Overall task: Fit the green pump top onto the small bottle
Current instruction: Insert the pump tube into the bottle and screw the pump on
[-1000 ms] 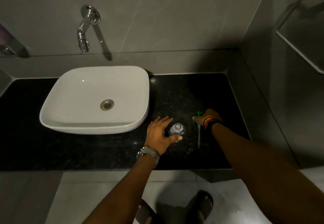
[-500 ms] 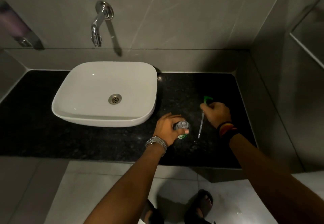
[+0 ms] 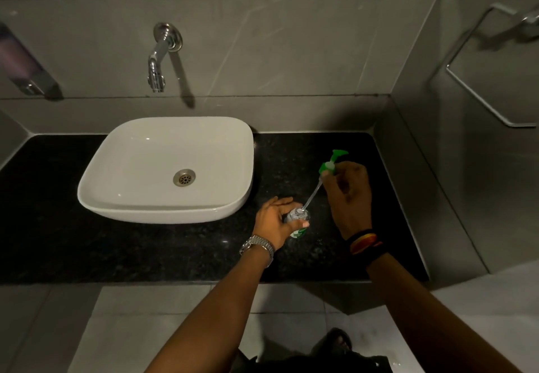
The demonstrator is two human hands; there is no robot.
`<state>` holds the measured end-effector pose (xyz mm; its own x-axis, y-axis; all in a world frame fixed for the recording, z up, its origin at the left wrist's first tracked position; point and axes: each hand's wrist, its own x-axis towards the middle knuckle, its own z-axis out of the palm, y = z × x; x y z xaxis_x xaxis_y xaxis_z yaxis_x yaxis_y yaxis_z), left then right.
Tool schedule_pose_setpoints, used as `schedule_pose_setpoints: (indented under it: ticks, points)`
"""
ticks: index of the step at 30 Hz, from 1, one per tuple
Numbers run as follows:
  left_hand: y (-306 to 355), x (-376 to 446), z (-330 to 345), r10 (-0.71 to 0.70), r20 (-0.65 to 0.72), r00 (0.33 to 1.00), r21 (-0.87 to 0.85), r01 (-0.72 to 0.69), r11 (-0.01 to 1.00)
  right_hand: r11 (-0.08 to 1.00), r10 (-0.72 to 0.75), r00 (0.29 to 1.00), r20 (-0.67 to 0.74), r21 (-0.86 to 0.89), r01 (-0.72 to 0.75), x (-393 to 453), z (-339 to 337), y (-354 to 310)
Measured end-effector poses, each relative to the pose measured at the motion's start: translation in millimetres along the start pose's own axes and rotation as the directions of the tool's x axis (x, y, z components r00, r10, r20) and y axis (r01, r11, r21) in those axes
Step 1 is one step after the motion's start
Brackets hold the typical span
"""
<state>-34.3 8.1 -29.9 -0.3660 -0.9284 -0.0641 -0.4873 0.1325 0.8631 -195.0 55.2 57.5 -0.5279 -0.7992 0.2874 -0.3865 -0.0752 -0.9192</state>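
Observation:
A small clear bottle (image 3: 298, 217) with a green label stands on the black counter (image 3: 145, 250), right of the basin. My left hand (image 3: 275, 221) is wrapped around it, thumb across its front. My right hand (image 3: 347, 197) holds the green pump top (image 3: 331, 162) by its collar, raised and tilted above the counter. The pump's clear dip tube (image 3: 312, 194) slants down to the left, and its tip sits at the bottle's open mouth.
A white basin (image 3: 166, 168) sits on the counter to the left, under a chrome wall tap (image 3: 159, 57). Grey tiled walls close in behind and at the right, where a towel rail (image 3: 490, 107) hangs. A soap dispenser (image 3: 23, 63) is on the far left wall.
My right hand has lifted the pump top off the counter and swung its tube tip over to the bottle's mouth. My left hand has closed around the bottle.

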Motion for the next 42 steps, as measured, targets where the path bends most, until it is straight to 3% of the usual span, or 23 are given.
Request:
schedule_pose_setpoints:
  ticks: [4, 10, 15, 21, 27, 33, 39, 42]
  points:
    - [0, 1, -1, -0.003, 0.001, 1.0, 0.006, 0.003, 1.0, 0.999, -0.043, 0.999, -0.003, 0.001, 0.043, 0, 5, 6]
    - [-2, 0, -1, -0.003, 0.0, 1.0, 0.017, 0.003, 1.0, 0.994, -0.101, 0.987, 0.126, -0.023, 0.105, -13, 13, 13]
    - [-2, 0, -2, -0.005, 0.019, 1.0, 0.062, 0.004, 0.998, 0.966, -0.045, 0.96, 0.276, -0.234, 0.113, -31, 18, 44]
    - [-2, 0, -2, 0.042, 0.018, 0.999, 0.065, -0.043, 0.997, 0.948, -0.036, 0.94, 0.34, -0.284, 0.14, -30, 20, 67]
    - [-3, 3, -4, 0.085, 0.013, 0.996, 0.075, -0.086, 0.993, 0.935, -0.023, 0.936, 0.35, -0.323, 0.144, -30, 24, 75]
    - [-4, 6, -5, 0.064, 0.012, 0.998, 0.09, -0.064, 0.994, 0.878, 0.053, 0.975, 0.215, -0.475, 0.057, -29, 33, 67]
    - [-4, 6, -4, 0.051, 0.043, 0.998, 0.129, -0.056, 0.99, 0.961, 0.089, 0.928, 0.362, -0.277, 0.016, -31, 22, 66]
    - [-4, 4, -4, 0.046, 0.052, 0.998, 0.142, -0.053, 0.988, 0.946, 0.092, 0.938, 0.335, -0.323, 0.023, -29, 20, 63]
